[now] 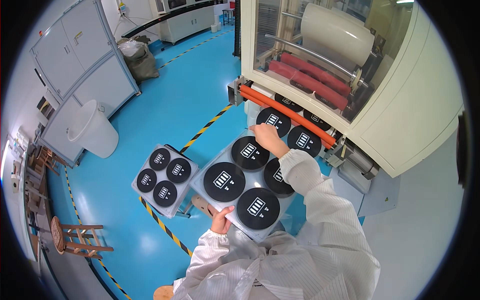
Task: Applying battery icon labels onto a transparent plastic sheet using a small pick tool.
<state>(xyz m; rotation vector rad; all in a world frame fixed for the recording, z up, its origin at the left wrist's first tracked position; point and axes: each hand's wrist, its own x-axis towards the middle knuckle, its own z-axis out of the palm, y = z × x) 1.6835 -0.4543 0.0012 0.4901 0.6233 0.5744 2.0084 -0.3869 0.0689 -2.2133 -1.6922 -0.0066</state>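
Note:
Before me lies a clear plastic sheet (pixel 201 186) bearing several black round discs (pixel 224 182) with white battery pictures. My left hand (pixel 220 220) grips its near left edge, thumb on top and fingers underneath. Across the sheet's far part reaches my right hand (pixel 268 137), fingers closed near the far left edge, close to the machine's orange-red roller (pixel 287 115). Whatever those fingertips hold is too small to make out. Beyond that hand, more black discs (pixel 304 141) lie in film coming out under the roller.
The cream machine (pixel 420 95) fills the right side, a large white film roll (pixel 336 34) behind its window. At left, a stand carries another sheet of discs (pixel 164 194). Farther left are a white bin (pixel 93 129) and a wooden stool (pixel 80 237). Striped tape (pixel 167 227) marks the blue floor.

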